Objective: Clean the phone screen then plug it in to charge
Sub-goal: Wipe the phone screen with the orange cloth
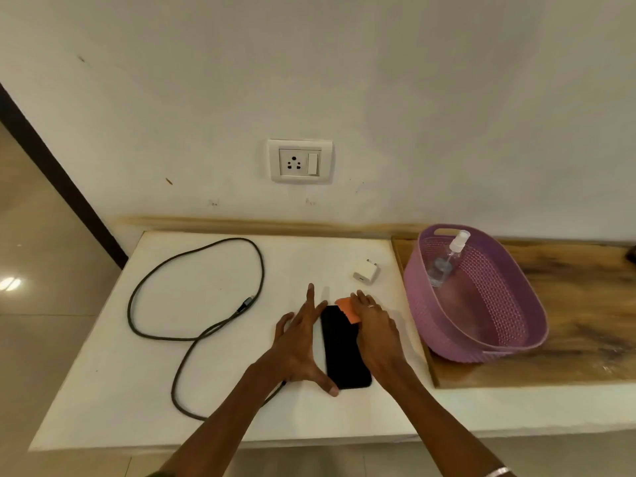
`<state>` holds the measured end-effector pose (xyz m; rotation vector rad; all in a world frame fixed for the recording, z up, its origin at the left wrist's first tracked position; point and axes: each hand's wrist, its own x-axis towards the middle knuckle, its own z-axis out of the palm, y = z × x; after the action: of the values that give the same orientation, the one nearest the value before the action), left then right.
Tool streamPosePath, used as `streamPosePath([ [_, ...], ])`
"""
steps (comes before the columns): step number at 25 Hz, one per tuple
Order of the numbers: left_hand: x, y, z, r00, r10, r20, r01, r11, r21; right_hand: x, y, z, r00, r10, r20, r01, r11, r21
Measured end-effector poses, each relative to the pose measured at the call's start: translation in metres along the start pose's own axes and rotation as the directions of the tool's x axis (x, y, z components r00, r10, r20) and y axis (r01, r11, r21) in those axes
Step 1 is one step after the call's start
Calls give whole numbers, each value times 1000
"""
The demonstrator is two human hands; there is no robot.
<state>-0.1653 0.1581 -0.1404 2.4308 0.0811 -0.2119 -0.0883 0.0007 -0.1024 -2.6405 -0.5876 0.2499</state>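
Observation:
A black phone (344, 349) lies flat, screen up, on the white table (213, 390). My left hand (303, 342) steadies it along its left edge, fingers straight and thumb against the near corner. My right hand (375, 332) lies flat over an orange cloth (347, 308) and presses it onto the phone's far right part. A white charger adapter (366, 271) sits just behind the phone. A dark cable (192, 266) loops across the left of the table, one plug (246, 303) lying free. A wall socket (300, 161) with its switch is above the table.
A purple plastic basket (481, 325) stands to the right on a wooden board (585, 321), holding a clear spray bottle (447, 259). The table's front edge runs just below my forearms. Tiled floor lies to the left.

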Motion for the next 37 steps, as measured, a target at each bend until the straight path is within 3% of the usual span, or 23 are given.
streamPosePath([
  [4, 4, -6, 5, 1000, -13, -11, 13, 1000, 23, -4, 3, 34, 984, 11, 178, -13, 1000, 12],
  [9, 5, -3, 4, 999, -24, 23, 23, 999, 45, -3, 5, 43, 977, -122, 174, 132, 990, -47],
  [12, 4, -1, 2, 999, -23, 27, 21, 997, 71, -6, 7, 45, 974, -224, -25, 219, 969, -113],
  [13, 4, 1, 1, 999, -21, 35, 18, 997, 76, -5, 11, 53, 964, -264, -26, 260, 960, -107],
  [15, 4, 4, 0, 999, -26, 27, 25, 998, 53, -9, 9, 58, 945, -320, 63, 324, 943, -75],
  [19, 4, 3, 1, 999, -48, -19, 48, 998, 45, -6, 13, 47, 934, -353, 57, 356, 933, -46],
  [23, 3, 3, 1, 996, -82, -27, 83, 997, 12, 1, 16, 36, 879, -393, 269, 400, 916, 33],
  [26, 3, 2, 0, 998, -61, -19, 61, 998, -6, -1, 23, 31, 858, -439, 265, 416, 898, 141],
  [30, 1, 3, -1, 999, -31, -7, 31, 1000, 0, 3, 29, 31, 800, -518, 302, 517, 851, 91],
  [34, 0, 5, -2, 998, -55, -7, 55, 998, -6, 5, 35, 24, 824, -503, 263, 503, 861, 73],
  [37, 0, 4, -4, 998, -67, 4, 67, 997, 25, 1, 40, 17, 907, -365, 211, 370, 929, 16],
])
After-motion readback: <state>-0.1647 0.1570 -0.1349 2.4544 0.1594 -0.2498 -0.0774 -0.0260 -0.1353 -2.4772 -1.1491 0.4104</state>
